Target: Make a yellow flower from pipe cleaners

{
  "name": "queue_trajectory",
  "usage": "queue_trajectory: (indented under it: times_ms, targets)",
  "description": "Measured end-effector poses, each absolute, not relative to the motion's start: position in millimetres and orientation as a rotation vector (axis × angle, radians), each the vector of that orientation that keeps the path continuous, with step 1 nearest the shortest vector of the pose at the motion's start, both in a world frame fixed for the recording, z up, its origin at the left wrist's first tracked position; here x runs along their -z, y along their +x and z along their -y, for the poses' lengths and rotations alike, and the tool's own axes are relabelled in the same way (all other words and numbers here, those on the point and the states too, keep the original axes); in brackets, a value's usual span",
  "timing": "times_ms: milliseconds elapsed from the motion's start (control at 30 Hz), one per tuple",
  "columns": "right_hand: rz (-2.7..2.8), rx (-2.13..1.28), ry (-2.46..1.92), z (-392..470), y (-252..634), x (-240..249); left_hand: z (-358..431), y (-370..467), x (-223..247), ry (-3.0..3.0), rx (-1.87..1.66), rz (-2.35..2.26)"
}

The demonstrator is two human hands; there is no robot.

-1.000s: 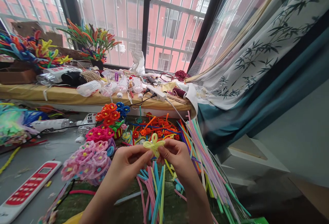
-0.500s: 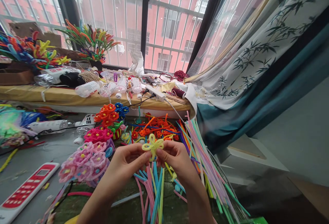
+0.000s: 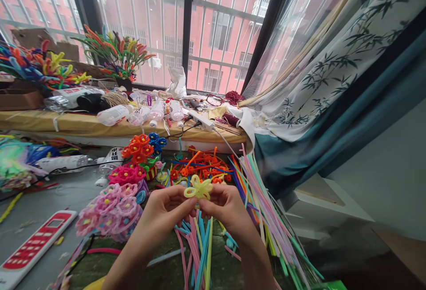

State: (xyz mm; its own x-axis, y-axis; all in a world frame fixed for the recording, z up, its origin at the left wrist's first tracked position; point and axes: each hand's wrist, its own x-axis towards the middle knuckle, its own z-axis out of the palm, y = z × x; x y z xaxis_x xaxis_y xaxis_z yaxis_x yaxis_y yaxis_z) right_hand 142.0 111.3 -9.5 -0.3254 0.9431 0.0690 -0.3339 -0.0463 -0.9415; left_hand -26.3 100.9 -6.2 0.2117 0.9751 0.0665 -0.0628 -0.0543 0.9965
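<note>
A yellow pipe-cleaner flower (image 3: 199, 188) with looped petals is held up between both hands. My left hand (image 3: 168, 208) pinches it from the left, thumb at its lower petals. From the other side my right hand (image 3: 224, 205) grips it, the thumb close to the left one. Both sets of fingertips are partly hidden behind the flower. Below the hands lie loose pink, blue and yellow pipe cleaners (image 3: 201, 254). To the left of my left hand stands a bunch of pink and lilac pipe-cleaner flowers (image 3: 111, 210).
Orange pipe-cleaner pieces (image 3: 199, 165) lie beyond the hands. A long bundle of pastel pipe cleaners (image 3: 269, 210) slants along the right edge. A red and white remote-like object (image 3: 38, 241) lies at left. Plastic bottles (image 3: 115, 114) crowd the windowsill, and a curtain (image 3: 319, 85) hangs at right.
The yellow flower has tilted, its lower petal now mostly hidden and its loops bunched closer. The thumbs have shifted slightly beneath it; both hands still hold it.
</note>
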Motion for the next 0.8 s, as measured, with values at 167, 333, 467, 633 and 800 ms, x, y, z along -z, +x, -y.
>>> queue_trajectory:
  times_ms: [167, 333, 467, 633, 800]
  targets:
    - [1.165, -1.575, -0.801, -111, 141, 7, -99, -25, 5, 1.326, -1.128, -0.974]
    - [1.189, -1.600, -0.809, -111, 142, 5, -101, -31, 3, 1.367, -1.070, -0.979]
    - [1.212, -1.616, -0.789, -112, 144, 10, -103, -35, 4, 1.456, -1.074, -1.024]
    - [1.220, -1.579, -0.804, -115, 145, 15, -99, -30, -1, 1.369, -1.084, -1.076]
    - [1.185, -1.567, -0.812, -115, 141, 11, -100, -29, -2, 1.282, -1.058, -1.007]
